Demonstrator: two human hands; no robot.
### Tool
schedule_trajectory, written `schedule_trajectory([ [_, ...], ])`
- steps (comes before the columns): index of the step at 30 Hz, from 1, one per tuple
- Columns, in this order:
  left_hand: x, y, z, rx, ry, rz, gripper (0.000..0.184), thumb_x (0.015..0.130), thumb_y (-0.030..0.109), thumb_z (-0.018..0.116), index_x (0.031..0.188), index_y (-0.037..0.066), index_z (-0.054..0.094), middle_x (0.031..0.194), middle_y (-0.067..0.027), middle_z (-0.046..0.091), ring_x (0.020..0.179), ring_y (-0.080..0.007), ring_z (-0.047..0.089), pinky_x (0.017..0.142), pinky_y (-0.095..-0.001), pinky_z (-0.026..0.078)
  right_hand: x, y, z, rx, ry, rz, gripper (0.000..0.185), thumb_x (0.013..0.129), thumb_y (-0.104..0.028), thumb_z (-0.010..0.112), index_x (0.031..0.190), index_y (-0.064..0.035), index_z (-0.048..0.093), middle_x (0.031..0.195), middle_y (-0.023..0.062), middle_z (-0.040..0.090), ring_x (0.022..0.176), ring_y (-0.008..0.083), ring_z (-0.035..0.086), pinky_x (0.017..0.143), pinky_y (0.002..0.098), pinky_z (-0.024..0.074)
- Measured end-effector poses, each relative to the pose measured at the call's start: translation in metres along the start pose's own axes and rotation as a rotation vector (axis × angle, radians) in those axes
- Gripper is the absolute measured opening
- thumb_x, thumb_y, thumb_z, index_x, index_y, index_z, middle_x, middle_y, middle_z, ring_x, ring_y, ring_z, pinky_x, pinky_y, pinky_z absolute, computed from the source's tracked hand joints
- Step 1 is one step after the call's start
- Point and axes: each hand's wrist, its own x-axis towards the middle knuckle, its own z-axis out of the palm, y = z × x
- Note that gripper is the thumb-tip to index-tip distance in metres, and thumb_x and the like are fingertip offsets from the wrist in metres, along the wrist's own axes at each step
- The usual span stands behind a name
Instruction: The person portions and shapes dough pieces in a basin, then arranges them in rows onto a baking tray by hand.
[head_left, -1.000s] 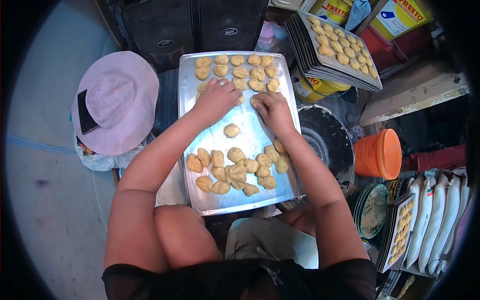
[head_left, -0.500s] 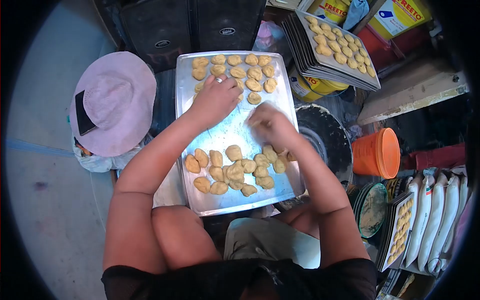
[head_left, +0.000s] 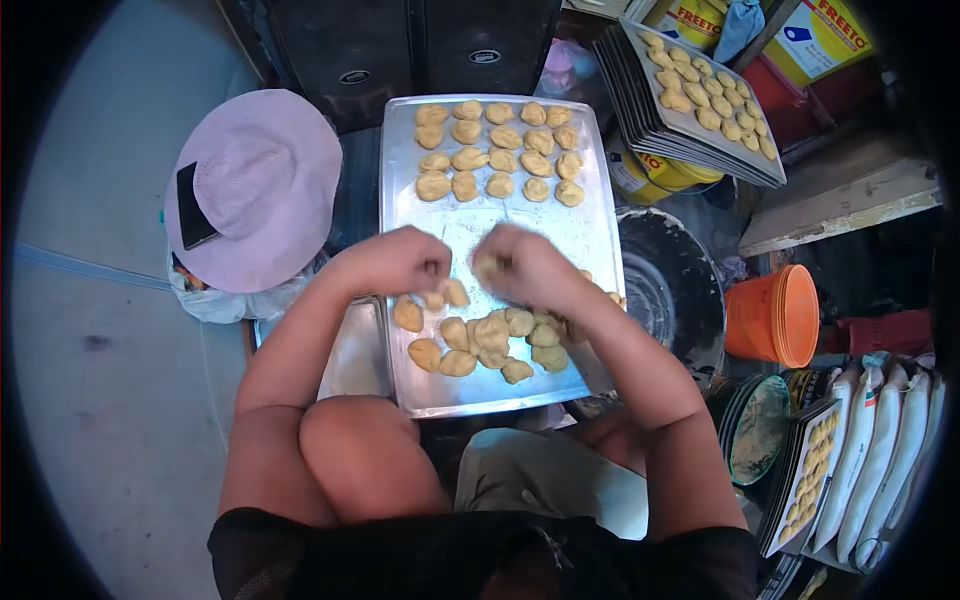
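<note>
A metal baking tray (head_left: 400,230) lies before me, with rows of yellowish dough pieces (head_left: 500,185) at its far end and a loose heap of dough (head_left: 492,335) near me. My left hand (head_left: 400,262) is over the tray's left side, its fingers curled down on a small dough piece (head_left: 434,299) at the edge of the heap. Above the middle, my right hand (head_left: 530,265) is closed, blurred by motion, with a pale dough piece (head_left: 488,268) showing at its fingers. Its forearm hides the heap's right end.
A pink hat (head_left: 255,180) with a dark phone (head_left: 194,208) on it sits left. Right are stacked trays (head_left: 690,125) of dough, a black tub (head_left: 680,290), orange buckets (head_left: 770,315), green basins (head_left: 755,430) and white filled bags (head_left: 870,460). Black cabinets (head_left: 410,60) stand beyond the tray.
My left hand has come back from the far rows toward the heap, uncovering those rows. My right hand stays over the middle, a little nearer me. The whole view has shifted slightly.
</note>
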Motion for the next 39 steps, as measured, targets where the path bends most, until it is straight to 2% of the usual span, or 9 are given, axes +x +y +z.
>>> schedule_trajectory([
  [5,0.01,-0.013,-0.005,-0.053,0.518,-0.114,0.02,0.076,0.008,0.071,0.091,-0.001,0.062,0.078,-0.0129,0.063,0.07,-0.021,0.061,0.067,-0.0328,0.049,0.04,0.001,0.001,-0.136,0.291,0.014,0.023,0.078,-0.008,0.07,0.1,-0.004,0.065,0.098,0.012,0.06,0.087,0.0288,0.059,0.079,0.0383,0.0471],
  [11,-0.003,-0.009,-0.016,-0.196,0.376,-0.107,0.038,0.071,0.009,0.076,0.104,-0.001,0.059,0.08,-0.0081,0.059,0.072,-0.0166,0.058,0.067,-0.033,0.048,0.024,-0.019,0.018,-0.43,0.245,-0.183,0.022,0.077,-0.018,0.068,0.098,-0.0104,0.065,0.102,0.0054,0.06,0.097,0.0272,0.053,0.087,0.0385,0.0393],
  [18,0.004,-0.022,-0.005,0.271,0.675,0.017,0.023,0.075,0.012,0.073,0.093,0.003,0.06,0.094,-0.0145,0.061,0.085,-0.0328,0.06,0.076,-0.038,0.048,0.01,-0.001,-0.001,-0.342,0.173,-0.177,0.016,0.071,-0.003,0.067,0.085,-0.0102,0.064,0.087,0.0064,0.059,0.084,0.0276,0.057,0.074,0.0391,0.0444],
  [21,0.007,-0.009,-0.003,0.314,0.612,-0.122,0.023,0.077,0.016,0.072,0.094,0.005,0.063,0.097,-0.0115,0.061,0.093,-0.0284,0.059,0.083,-0.0386,0.046,0.001,0.011,-0.014,-0.238,0.222,-0.103,0.015,0.071,-0.001,0.066,0.084,-0.0076,0.063,0.085,0.009,0.06,0.081,0.0294,0.06,0.073,0.0385,0.0474],
  [26,0.034,-0.001,0.016,0.521,0.779,0.218,0.025,0.079,0.021,0.07,0.1,0.008,0.063,0.103,-0.0056,0.061,0.108,-0.0249,0.053,0.096,-0.0421,0.035,0.007,0.028,-0.023,-0.101,0.355,-0.021,0.009,0.078,-0.005,0.062,0.086,-0.0032,0.065,0.085,0.0146,0.059,0.08,0.034,0.06,0.072,0.0382,0.0488],
  [30,0.044,-0.007,0.019,0.579,0.54,0.144,0.023,0.083,0.021,0.065,0.104,0.011,0.064,0.109,-0.0071,0.059,0.111,-0.025,0.052,0.097,-0.0438,0.034,-0.021,0.003,-0.055,-0.015,0.061,0.21,0.025,0.074,-0.001,0.068,0.099,-0.004,0.064,0.102,0.0086,0.058,0.092,0.0215,0.06,0.074,0.0308,0.0482],
  [34,0.038,0.005,0.011,0.602,0.56,0.149,0.027,0.083,0.019,0.064,0.109,0.012,0.062,0.11,-0.0052,0.059,0.11,-0.0233,0.052,0.095,-0.0427,0.034,-0.049,0.03,-0.076,0.002,-0.412,-0.054,0.03,0.07,0.0,0.07,0.099,-0.0045,0.065,0.096,0.0068,0.06,0.089,0.016,0.06,0.075,0.0286,0.0484],
  [36,0.049,0.008,0.016,0.539,0.708,0.267,0.027,0.083,0.018,0.064,0.109,0.012,0.062,0.106,-0.0034,0.06,0.109,-0.0223,0.053,0.094,-0.0432,0.034,-0.047,0.039,-0.081,0.1,-0.39,0.169,0.032,0.069,0.002,0.07,0.1,-0.0032,0.064,0.092,0.0057,0.062,0.085,0.0139,0.06,0.076,0.0281,0.0491],
  [39,0.072,0.011,0.026,0.588,0.666,0.371,0.028,0.083,0.019,0.065,0.109,0.013,0.062,0.101,-0.0015,0.059,0.106,-0.0209,0.053,0.092,-0.0428,0.035,-0.023,0.041,-0.068,0.174,0.174,0.362,0.02,0.077,-0.001,0.071,0.094,0.0016,0.062,0.085,0.0028,0.065,0.074,0.0094,0.059,0.069,0.0231,0.0484],
])
